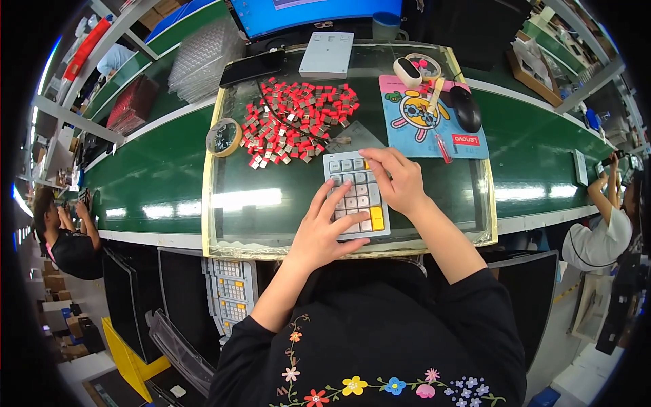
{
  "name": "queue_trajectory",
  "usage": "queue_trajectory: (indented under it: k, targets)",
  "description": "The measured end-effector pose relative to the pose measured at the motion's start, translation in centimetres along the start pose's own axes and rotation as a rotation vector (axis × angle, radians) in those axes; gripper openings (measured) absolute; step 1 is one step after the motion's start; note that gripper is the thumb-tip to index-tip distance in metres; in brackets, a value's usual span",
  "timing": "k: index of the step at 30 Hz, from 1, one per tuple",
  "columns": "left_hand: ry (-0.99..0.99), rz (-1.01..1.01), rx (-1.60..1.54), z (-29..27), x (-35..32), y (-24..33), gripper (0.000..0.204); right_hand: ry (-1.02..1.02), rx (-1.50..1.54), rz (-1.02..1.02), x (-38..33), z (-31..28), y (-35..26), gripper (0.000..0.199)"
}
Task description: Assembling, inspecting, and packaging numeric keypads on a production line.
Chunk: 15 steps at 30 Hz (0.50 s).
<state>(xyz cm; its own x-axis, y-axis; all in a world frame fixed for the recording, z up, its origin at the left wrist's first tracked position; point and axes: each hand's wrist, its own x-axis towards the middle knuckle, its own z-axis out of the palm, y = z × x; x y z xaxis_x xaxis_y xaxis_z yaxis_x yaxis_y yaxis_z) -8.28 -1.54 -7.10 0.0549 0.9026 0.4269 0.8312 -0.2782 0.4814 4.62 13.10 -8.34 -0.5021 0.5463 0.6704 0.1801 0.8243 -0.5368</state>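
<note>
The green bench (159,178) runs across from side to side, and on it, straight in front of the person, lies a wide clear-topped board (285,180) with pale yellow edging, probably there to give a smooth, flat surface to work on. A lit screen (319,19) stands beyond its far edge, out of the way of the arms. The mouse pad (399,146) sits at the board's right, with the mouse (465,108) on it, seemingly parked to leave the middle free. The keypad (361,190) lies flat near the board's close edge, keys up, squarely between the hands, which looks like the easiest spot to see and reach. The left hand (319,229) rests over it with fingers spread and loosely bent across the keys, not clenched, the thumb at the near edge; this likely keeps the keypad from sliding. The right hand (405,182) is at the far right corner, thumb and forefinger curled down by an orange key; I cannot tell whether they pinch anything. A roll of tape (235,144) sits at the board's left. Smallest are the red and silver plugs (298,119), heaped loosely beyond the keypad and to its left, perhaps so single ones can be picked out easily.
</note>
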Motion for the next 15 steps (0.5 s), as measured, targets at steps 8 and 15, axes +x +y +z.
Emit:
queue_trajectory:
  k: [8,15]
  targets:
    - [-0.007,0.011,0.011,-0.07,0.02,-0.05,0.043,-0.041,0.008,0.047,0.14,-0.39,-0.58,0.023]
    - [0.022,0.013,0.013,0.04,0.07,0.02,0.043,0.006,-0.010,-0.019,0.15,-0.12,-0.22,0.028]
